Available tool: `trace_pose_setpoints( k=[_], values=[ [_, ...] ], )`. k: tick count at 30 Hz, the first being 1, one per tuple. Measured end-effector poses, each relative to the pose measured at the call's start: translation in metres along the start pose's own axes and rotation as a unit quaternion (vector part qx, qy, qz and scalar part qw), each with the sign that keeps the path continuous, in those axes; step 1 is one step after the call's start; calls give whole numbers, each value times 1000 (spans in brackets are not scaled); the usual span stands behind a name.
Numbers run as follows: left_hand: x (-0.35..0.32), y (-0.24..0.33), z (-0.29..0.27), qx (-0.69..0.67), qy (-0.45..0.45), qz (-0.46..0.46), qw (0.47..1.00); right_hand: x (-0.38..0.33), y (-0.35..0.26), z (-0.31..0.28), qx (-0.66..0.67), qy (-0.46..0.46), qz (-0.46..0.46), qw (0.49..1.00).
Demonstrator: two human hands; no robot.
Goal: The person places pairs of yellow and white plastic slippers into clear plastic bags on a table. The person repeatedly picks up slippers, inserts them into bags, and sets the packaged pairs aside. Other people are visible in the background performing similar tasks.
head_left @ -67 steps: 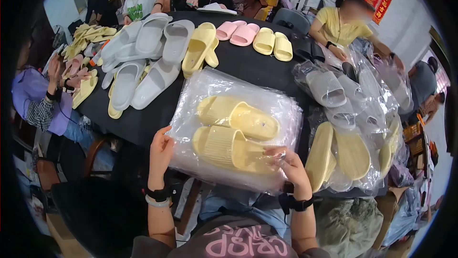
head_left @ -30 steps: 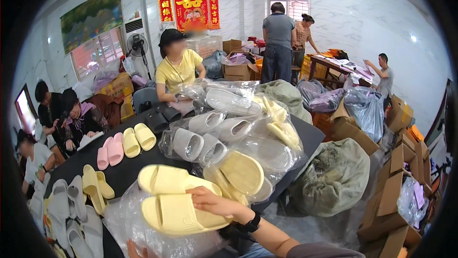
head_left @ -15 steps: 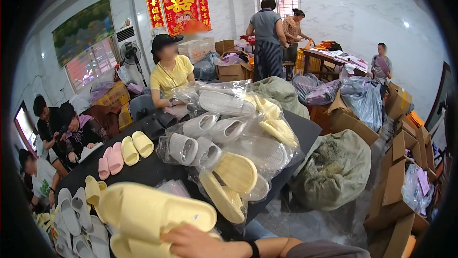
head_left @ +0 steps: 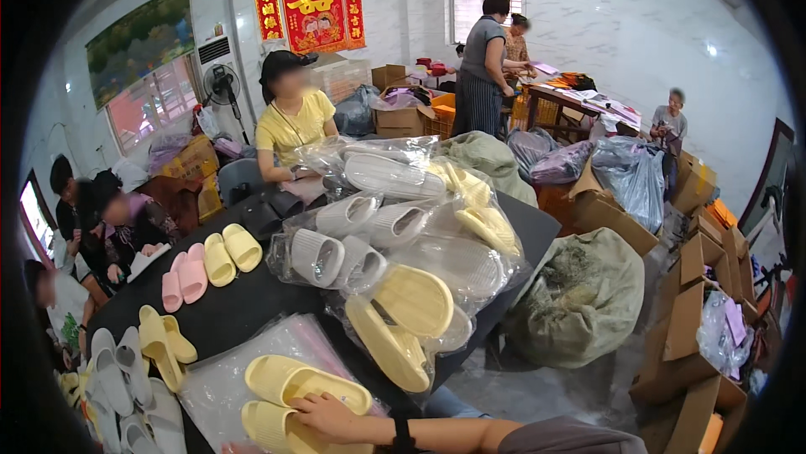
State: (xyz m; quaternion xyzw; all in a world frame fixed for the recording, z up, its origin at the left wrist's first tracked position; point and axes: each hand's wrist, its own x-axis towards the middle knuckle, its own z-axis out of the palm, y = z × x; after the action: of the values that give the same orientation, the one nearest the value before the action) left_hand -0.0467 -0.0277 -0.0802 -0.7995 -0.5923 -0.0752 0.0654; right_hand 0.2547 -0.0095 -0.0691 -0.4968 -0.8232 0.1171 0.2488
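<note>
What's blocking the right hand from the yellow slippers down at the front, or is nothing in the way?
Nothing visible is in the way. The right hand is touching the yellow slippers. Clear plastic bags show beneath the slippers, not between them and the fingers.

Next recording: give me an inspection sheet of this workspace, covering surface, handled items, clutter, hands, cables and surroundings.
Surface: black table, largely covered with slippers and packaging.
Handled items: yellow slippers, a pair side by side on flat clear plastic bags.
Clutter: heap of bagged slippers in grey and yellow; loose grey slippers and pink slippers to the left.
Hands: right hand touches the yellow slippers, firmness of grip unclear; left hand barely visible at the lower edge.
Cables: nothing seen around the hands.
Surroundings: co-worker in a yellow top across the table; large sack and open cartons on the right.
</note>
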Motion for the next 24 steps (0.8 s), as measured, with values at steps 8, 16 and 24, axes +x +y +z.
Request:
trace_pose_setpoints(
  k=[8,16,24],
  values=[
    [-46,-12,1,-3,39,-115,993,-3,-1,17,-34,26,-29,999],
    [-45,-11,-10,-322,122,-317,884,-6,7,8,-58,31,-21,998],
    [-64,15,-33,-583,289,-368,664,-4,-2,-3,15,56,-26,998]
  ],
)
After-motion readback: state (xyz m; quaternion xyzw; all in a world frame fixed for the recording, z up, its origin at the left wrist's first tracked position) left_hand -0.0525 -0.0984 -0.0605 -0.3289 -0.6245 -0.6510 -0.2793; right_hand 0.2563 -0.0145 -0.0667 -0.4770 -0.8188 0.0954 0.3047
